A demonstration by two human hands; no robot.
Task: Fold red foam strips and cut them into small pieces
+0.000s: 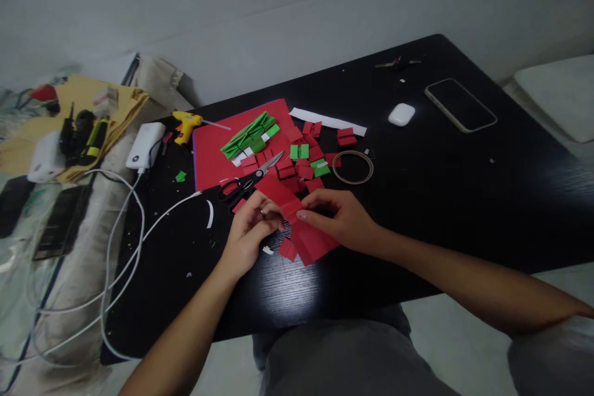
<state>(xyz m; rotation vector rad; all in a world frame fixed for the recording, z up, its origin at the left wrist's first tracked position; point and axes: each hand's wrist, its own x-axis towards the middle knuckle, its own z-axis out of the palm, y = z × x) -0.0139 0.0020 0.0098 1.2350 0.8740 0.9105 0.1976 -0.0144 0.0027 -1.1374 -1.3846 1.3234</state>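
Holding red paper (276, 192) at center frame, you've got your right hand (341, 216) pinching it, thumb against fingers; left hand (253, 229) curls narrow at its left edge, can't tell if gripping. Table (440, 216) is black, light glare at lower center, small scraps scattered. Folded pieces (305, 171) and scissors (245, 187) sit mid-frame, glue gun (187, 124) left of them, phone (461, 105) upper right. Plain gray wall (278, 31) across the top, pale floor (457, 328) below. Dim room.
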